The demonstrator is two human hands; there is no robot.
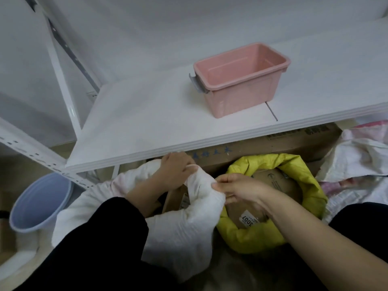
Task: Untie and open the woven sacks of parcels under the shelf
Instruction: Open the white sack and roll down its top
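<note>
Spanning the middle of the frame, a white shelf [147, 127] carries an empty pink bin [241, 80] at upper right. Below its front edge, at lower centre, lies the white sack [178, 234], its top fabric bunched into a twisted neck and its mouth gaping enough to show a brown parcel [174, 198] inside. Just beside it on the right, touching it, sits the yellow sack [252, 238], its mouth already open and rolled down around brown boxes, one labelled "3007". A large cardboard box [283, 143] stands behind both sacks under the shelf, and a crumpled white-and-pink sack [357, 156] lies at the right edge. A blue bucket [37, 206] sits at lower left. The left hand [176, 171] is clenched around the upper end of the white sack's neck; the right hand [237, 187] pinches the same fabric between thumb and fingers.
</note>
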